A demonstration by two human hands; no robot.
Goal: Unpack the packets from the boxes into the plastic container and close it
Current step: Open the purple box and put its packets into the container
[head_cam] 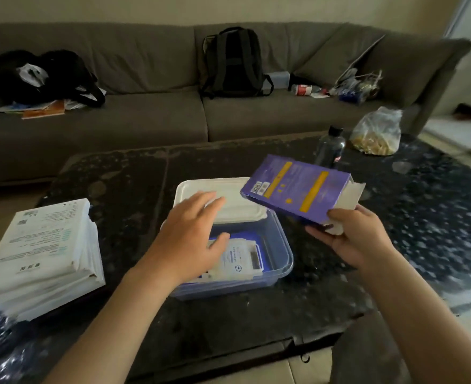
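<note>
Our right hand [350, 239] grips one purple open-flapped box [295, 189] while our left hand [190, 236] spreads above one clear container [280, 261] of packets [240, 259].

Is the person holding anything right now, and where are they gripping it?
The right hand grips the purple box by its opened end, near the flaps. The left hand is spread over the plastic container, holding nothing.

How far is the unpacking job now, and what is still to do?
Done: some packets lie in the plastic container. In hand: the right hand grips the purple box, its end flap open; the left hand is open above the container. Left: the white stack at the left looks untouched, and the lid is still off.
</note>
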